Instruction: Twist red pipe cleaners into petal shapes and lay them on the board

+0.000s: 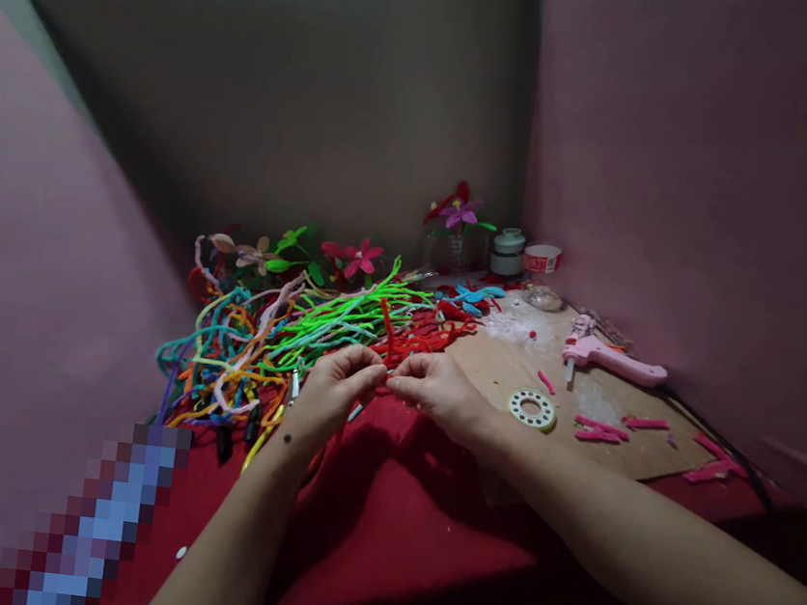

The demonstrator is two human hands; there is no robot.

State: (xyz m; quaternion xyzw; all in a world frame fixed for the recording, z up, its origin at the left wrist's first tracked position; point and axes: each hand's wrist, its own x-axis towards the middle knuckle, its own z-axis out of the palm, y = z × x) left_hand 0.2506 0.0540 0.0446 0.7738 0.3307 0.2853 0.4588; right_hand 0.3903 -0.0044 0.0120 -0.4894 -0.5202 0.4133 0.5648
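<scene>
Fingertips of both my hands meet over the table's near middle, pinching a red pipe cleaner [387,328] whose end sticks up between them. My left hand [335,387] is closed on it from the left. From the right, my right hand [441,394] closes on it too, thumb against index finger. The part between the fingertips is hidden. Just behind the hands lie green pipe cleaners [355,312] and more red pipe cleaners [436,335]. By my left wrist is a tangle of multicoloured pipe cleaners [230,351], with black handles [253,421] poking out.
On a brown board [490,366] lie a pink glue gun [616,358], a pale disc with holes [531,409] and pink pieces [600,432]. Pipe-cleaner flowers [361,259], a grey jar [508,253] and a clear cup [543,260] stand behind. Red cloth [405,545] covers the table.
</scene>
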